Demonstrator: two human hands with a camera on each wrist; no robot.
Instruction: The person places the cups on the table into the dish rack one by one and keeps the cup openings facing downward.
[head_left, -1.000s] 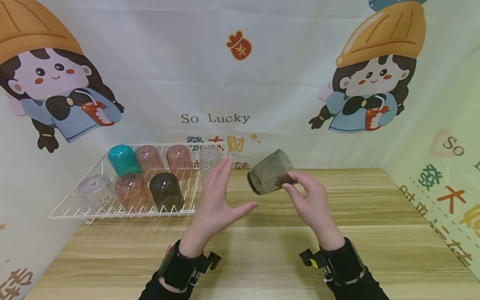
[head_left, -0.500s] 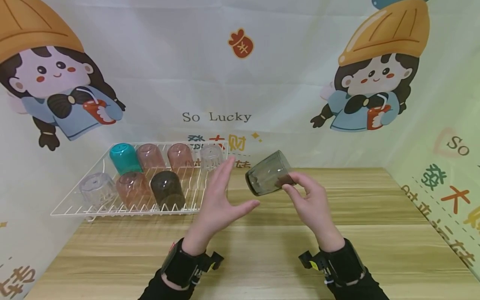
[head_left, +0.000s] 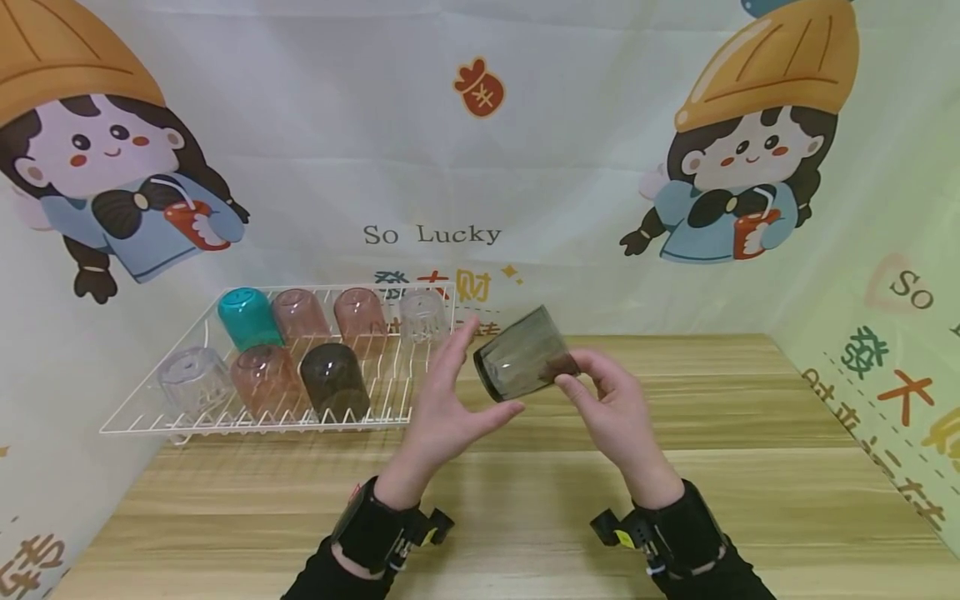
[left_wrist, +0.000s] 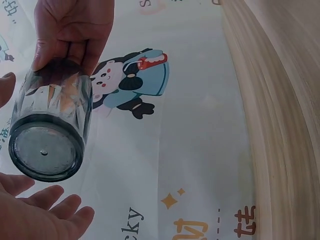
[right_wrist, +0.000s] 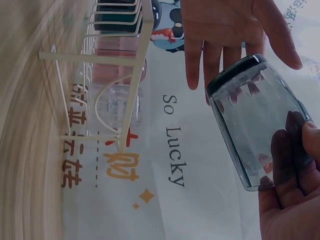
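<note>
A grey, see-through drinking glass (head_left: 525,354) hangs tilted above the table, its thick base turned toward the left hand. The right hand (head_left: 611,408) pinches it near the rim, thumb outside and fingers behind or inside the wall, as the right wrist view of the glass (right_wrist: 257,125) suggests. Close to the base, the left hand (head_left: 446,408) is spread with thumb and fingers apart. In the left wrist view the left fingers (left_wrist: 55,210) lie near the base without plainly touching it.
On the left a white wire rack (head_left: 225,431) carries several upside-down glasses, among them a teal glass (head_left: 250,319) and a dark glass (head_left: 333,383). The wooden table (head_left: 712,417) runs back to a printed cloth backdrop (head_left: 562,192).
The right hand has brought the glass a little left and turned it. The left hand has shifted slightly right, so the glass base now sits nearer its spread thumb and fingers.
</note>
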